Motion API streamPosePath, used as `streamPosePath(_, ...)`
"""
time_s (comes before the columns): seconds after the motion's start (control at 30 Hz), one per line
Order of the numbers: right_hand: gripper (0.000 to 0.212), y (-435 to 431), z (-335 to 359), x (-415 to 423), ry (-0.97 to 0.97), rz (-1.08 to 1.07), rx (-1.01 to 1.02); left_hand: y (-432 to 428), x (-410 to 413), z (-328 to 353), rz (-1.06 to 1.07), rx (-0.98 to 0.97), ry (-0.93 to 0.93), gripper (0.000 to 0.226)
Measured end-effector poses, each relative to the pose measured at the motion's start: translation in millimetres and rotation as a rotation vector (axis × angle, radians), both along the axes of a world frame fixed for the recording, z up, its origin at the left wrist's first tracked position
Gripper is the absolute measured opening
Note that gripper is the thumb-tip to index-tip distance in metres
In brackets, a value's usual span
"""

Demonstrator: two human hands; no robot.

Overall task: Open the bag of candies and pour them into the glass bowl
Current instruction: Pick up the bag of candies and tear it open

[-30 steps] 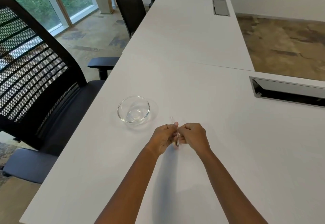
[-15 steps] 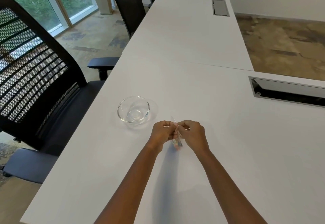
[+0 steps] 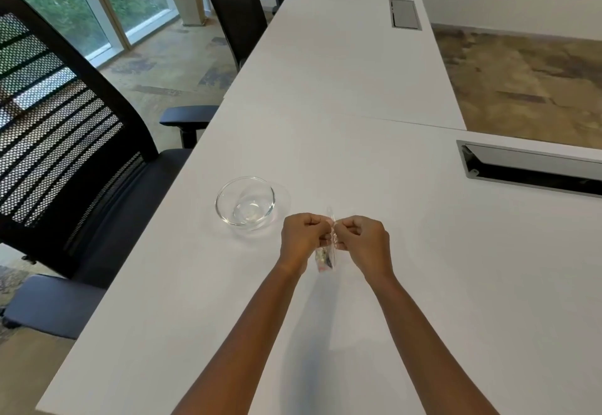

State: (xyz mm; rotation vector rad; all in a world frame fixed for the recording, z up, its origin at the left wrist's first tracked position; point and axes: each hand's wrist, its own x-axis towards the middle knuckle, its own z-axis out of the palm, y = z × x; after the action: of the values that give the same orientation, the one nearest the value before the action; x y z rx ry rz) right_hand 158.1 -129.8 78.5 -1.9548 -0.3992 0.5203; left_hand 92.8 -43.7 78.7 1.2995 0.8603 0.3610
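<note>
One clear bag of candies hangs between two hands above the white surface: the left hand and the right hand each pinch its top edge from opposite sides, fingers curled tight. One empty glass bowl stands on the surface just left of the left hand, apart from it, with nothing between. Two recessed cable trays lie farther off, and a black mesh chair stands at the left edge.

An office meeting room: long white table, mesh chairs, cable hatches.
</note>
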Motion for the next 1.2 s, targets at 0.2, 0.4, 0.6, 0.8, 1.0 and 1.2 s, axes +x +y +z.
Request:
streamPosePath(0.2, 0.015, 4.3, 8.4, -0.8, -0.141, -0.016, -0.061, -3.6, 4.6, 7.2, 0.024, 0.209, 0.054, 0.013)
streamPosePath(0.4, 0.009, 0.1, 10.6, 5.2, -0.238, -0.054, -0.095, -6.4, 6.5, 12.9, 0.055, 0.368, 0.111, 0.013)
streamPosePath(0.6, 0.027, -0.5, 12.8, 0.6, -0.064, 0.041, -0.180, -7.6, 8.4, 14.3, 0.048, 0.389, 0.119, 0.013)
streamPosePath(0.8, 0.016, -1.3, 14.6, 5.3, 0.065, 0.034, -0.082, -6.7, 8.5, 12.2, 0.059, 0.308, 0.100, 0.009)
streamPosePath(1.0, 0.014, 0.4, 12.8, 3.3, 0.089, -0.039, 0.000, -8.4, 3.7, 8.8, 0.010, 0.160, 0.122, 0.015)
streamPosePath(1.2, 0.008, -3.9, 11.9, 10.7, 0.093, -0.111, -0.023, -5.1, 2.6, 12.9, 0.044, 0.329, 0.172, 0.013)
